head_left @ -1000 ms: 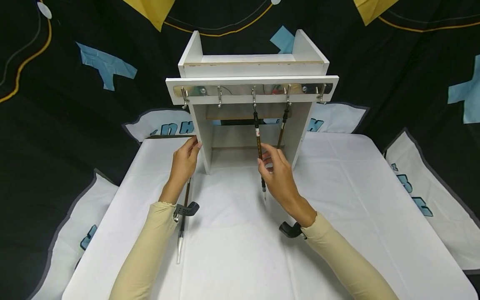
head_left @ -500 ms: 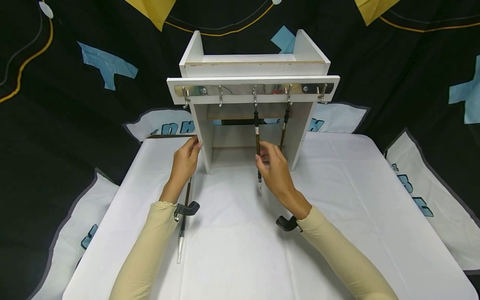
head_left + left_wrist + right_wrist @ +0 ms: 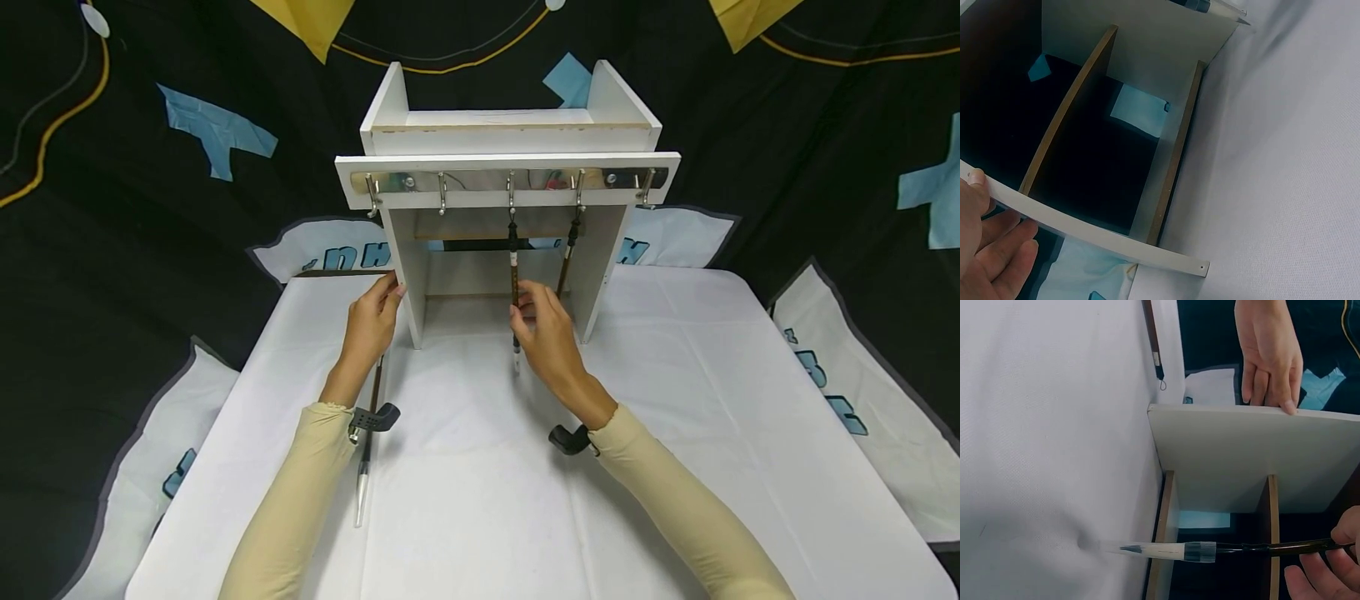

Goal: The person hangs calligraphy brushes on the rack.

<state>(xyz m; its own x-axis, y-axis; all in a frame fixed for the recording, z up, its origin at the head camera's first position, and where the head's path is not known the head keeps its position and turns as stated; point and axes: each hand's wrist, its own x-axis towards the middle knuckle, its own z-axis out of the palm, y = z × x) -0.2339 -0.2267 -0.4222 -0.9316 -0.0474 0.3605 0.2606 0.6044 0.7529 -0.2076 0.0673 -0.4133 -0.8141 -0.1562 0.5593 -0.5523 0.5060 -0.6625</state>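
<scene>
My left hand (image 3: pixel 371 321) grips the front edge of the left side panel of a white shelf unit (image 3: pixel 504 139); in the left wrist view, my thumb and fingers (image 3: pixel 1007 253) lie on either side of that panel. A dark brown calligraphy brush (image 3: pixel 514 271) hangs tip down from the middle hook (image 3: pixel 511 192) of the unit's rail. My right hand (image 3: pixel 551 342) pinches its handle low down. In the right wrist view, its pale bristles (image 3: pixel 1163 550) sit inside a clear cap. Another hanging brush (image 3: pixel 568 258) is just to the right, partly behind my right hand.
A third brush (image 3: pixel 363 467) with a clear cap lies on the white tablecloth (image 3: pixel 465 517) beside my left forearm. More metal hooks (image 3: pixel 442 193) line the rail. Black cloth (image 3: pixel 810 150) hangs behind the table.
My right hand has moved slightly left and away from me. The brush's lower end has swung with it, so it hangs nearly straight. The left hand keeps its place.
</scene>
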